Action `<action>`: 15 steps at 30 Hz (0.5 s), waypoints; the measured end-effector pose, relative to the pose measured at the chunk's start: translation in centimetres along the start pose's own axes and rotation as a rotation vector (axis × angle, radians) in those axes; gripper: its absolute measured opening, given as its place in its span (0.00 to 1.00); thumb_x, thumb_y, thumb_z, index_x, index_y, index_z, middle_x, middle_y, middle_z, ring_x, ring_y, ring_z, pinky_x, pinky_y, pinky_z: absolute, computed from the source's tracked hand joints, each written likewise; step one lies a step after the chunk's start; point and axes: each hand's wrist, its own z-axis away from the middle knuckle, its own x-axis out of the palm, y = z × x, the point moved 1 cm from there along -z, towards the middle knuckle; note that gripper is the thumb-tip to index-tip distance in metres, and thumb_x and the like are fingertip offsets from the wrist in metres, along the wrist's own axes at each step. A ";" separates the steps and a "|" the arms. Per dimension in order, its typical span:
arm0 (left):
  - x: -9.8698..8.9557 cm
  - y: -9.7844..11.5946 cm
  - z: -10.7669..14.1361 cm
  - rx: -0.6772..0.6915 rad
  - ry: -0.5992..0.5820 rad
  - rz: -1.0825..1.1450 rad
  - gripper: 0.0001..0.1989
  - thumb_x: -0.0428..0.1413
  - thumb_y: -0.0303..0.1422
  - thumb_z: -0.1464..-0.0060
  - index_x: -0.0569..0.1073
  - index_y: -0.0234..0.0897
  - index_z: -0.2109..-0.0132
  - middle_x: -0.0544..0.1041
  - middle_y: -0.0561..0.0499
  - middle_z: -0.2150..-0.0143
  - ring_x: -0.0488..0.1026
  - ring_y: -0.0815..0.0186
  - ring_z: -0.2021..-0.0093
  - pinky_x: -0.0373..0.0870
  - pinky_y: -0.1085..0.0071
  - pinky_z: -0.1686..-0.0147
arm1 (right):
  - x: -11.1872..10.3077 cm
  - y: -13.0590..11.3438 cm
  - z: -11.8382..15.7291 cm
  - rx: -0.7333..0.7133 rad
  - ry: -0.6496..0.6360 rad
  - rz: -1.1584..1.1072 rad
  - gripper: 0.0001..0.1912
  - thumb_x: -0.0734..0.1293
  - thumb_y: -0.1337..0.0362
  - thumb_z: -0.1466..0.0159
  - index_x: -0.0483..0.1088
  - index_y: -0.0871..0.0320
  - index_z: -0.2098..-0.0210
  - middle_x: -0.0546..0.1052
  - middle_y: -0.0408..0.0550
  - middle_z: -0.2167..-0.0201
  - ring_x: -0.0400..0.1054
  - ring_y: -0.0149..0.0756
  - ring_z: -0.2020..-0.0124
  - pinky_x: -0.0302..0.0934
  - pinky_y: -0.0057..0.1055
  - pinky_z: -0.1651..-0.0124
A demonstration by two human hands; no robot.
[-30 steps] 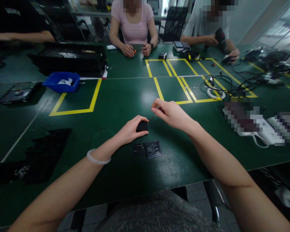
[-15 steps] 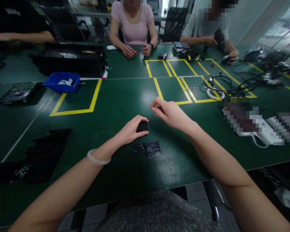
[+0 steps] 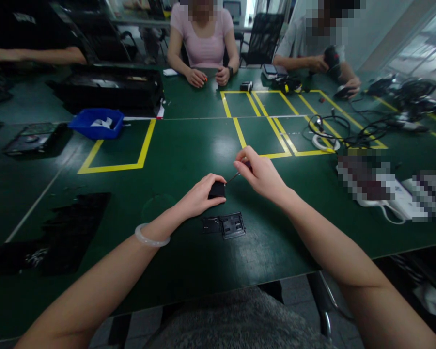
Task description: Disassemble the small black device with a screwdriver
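Note:
My left hand (image 3: 203, 195) is closed round a small flat black block (image 3: 217, 190), thumb along the near edge and fingers over the far one. In my right hand (image 3: 256, 169) is a thin screwdriver (image 3: 233, 178), its handle mostly hidden in the fingers. The shaft slants down to the left, and its tip is at the block's right edge, where a tiny bright spot shows. Just nearer to me, a black plastic piece with slots (image 3: 233, 226) lies flat on the green table (image 3: 189, 261). A thinner dark piece (image 3: 211, 225) with small shiny slivers adjoins it.
Dark flat parts (image 3: 76, 232) lie at the left. Beyond are a blue tray (image 3: 96, 123), a hard drive (image 3: 32, 138) and a long black housing (image 3: 109, 89). Cables (image 3: 334, 128) and a white power strip (image 3: 403, 196) lie to the right. Several people sit across the table.
The screwdriver's handle end and my right hand have shifted slightly right, and the shaft lies flatter. My left hand keeps its hold on the block. The whole view has shifted a little.

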 end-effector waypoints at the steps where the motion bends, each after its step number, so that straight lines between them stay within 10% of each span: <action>1: 0.0 0.0 0.0 -0.001 0.003 0.001 0.20 0.61 0.36 0.43 0.66 0.39 0.47 0.71 0.47 0.49 0.71 0.57 0.48 0.67 0.61 0.46 | 0.2 0.2 0.4 0.008 0.034 -0.016 0.06 0.60 0.59 0.31 0.63 0.55 0.61 0.71 0.42 0.72 0.66 0.33 0.72 0.54 0.29 0.67; 15: -0.4 0.1 -0.2 -0.007 -0.010 0.003 0.19 0.63 0.37 0.44 0.69 0.39 0.49 0.74 0.48 0.50 0.73 0.57 0.49 0.68 0.61 0.47 | 1.0 1.7 2.6 0.062 0.204 -0.109 0.06 0.61 0.59 0.31 0.64 0.55 0.60 0.70 0.40 0.73 0.64 0.30 0.74 0.57 0.28 0.67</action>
